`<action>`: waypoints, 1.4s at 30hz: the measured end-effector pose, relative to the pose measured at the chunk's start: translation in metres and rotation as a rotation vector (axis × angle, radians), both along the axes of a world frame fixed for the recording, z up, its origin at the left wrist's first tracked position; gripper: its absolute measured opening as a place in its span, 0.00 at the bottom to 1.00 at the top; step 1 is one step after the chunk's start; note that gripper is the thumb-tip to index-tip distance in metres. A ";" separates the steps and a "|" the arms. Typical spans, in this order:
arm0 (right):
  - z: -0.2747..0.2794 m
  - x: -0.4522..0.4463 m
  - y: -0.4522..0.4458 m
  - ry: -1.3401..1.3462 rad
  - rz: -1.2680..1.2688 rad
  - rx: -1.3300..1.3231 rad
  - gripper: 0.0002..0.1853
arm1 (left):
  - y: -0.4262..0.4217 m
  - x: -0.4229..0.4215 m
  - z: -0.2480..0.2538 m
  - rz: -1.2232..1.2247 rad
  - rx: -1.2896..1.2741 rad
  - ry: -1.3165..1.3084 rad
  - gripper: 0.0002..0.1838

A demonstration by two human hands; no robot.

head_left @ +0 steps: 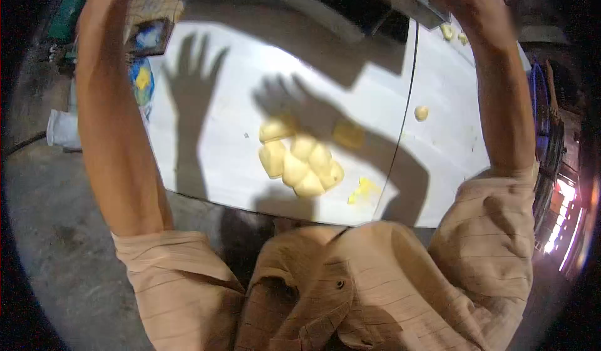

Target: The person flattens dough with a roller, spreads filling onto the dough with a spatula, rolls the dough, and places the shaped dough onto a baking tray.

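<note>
My bare forearms rise along both sides of the head view, and both hands are cut off beyond the top edge. Their shadows fall on the white table (pixel 231 56) with the fingers spread. Neither hand is seen touching anything. Below the shadows lies a cluster of pale yellow, smooth, rounded lumps (pixel 303 163), which look like peeled potatoes. A single one (pixel 349 135) sits in shadow at its right. Bright yellow scraps (pixel 363 190) lie near the table's front edge.
A small pale round piece (pixel 421 112) rests right of the dark seam in the tabletop. More pieces (pixel 447 31) lie farther back beside a grey metal box-like part (pixel 431 10). At the left edge is a blue and yellow packet (pixel 143 82); a white container (pixel 62 129) stands beyond.
</note>
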State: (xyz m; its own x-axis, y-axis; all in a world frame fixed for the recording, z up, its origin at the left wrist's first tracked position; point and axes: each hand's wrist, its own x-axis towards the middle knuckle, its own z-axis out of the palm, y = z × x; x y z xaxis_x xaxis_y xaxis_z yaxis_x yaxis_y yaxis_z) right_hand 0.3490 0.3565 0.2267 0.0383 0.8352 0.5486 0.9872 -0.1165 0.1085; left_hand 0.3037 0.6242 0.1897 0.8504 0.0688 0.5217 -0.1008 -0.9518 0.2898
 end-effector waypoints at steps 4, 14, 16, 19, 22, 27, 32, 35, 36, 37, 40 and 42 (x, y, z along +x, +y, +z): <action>-0.092 -0.133 -0.104 0.291 0.111 -0.124 0.17 | 0.022 -0.111 -0.034 0.058 -0.242 0.026 0.26; -0.195 -0.282 -0.216 0.657 -0.207 -0.498 0.40 | -0.114 -0.305 -0.102 0.428 -0.520 0.347 0.28; -0.195 -0.285 -0.240 0.740 -0.227 -0.359 0.33 | -0.140 -0.314 -0.106 0.356 -0.525 0.344 0.25; -0.204 -0.302 -0.309 1.004 -0.337 0.008 0.26 | -0.179 -0.336 -0.101 0.307 -0.487 0.326 0.24; -0.197 -0.322 -0.387 1.187 -0.720 0.257 0.21 | -0.214 -0.351 -0.092 0.361 -0.721 0.341 0.23; -0.207 -0.355 -0.472 1.161 -1.312 0.769 0.21 | -0.228 -0.351 -0.117 0.318 -0.780 0.375 0.24; -0.242 -0.365 -0.473 0.624 -1.202 0.056 0.36 | -0.238 -0.338 -0.124 0.265 -0.713 0.500 0.25; -0.226 -0.365 -0.396 0.809 -0.928 -0.064 0.41 | -0.221 -0.315 -0.120 0.122 -0.582 0.558 0.26; -0.228 -0.364 -0.402 0.775 -0.875 -0.066 0.41 | -0.220 -0.309 -0.119 0.071 -0.472 0.562 0.26; -0.232 -0.364 -0.420 0.664 -1.021 -0.090 0.38 | -0.219 -0.306 -0.116 0.074 -0.499 0.554 0.26; -0.224 -0.382 -0.534 0.655 -1.403 0.146 0.28 | -0.262 -0.323 -0.098 0.136 -0.594 0.560 0.26; -0.202 -0.379 -0.543 0.865 -1.494 0.482 0.27 | -0.256 -0.321 -0.092 0.203 -0.675 0.592 0.26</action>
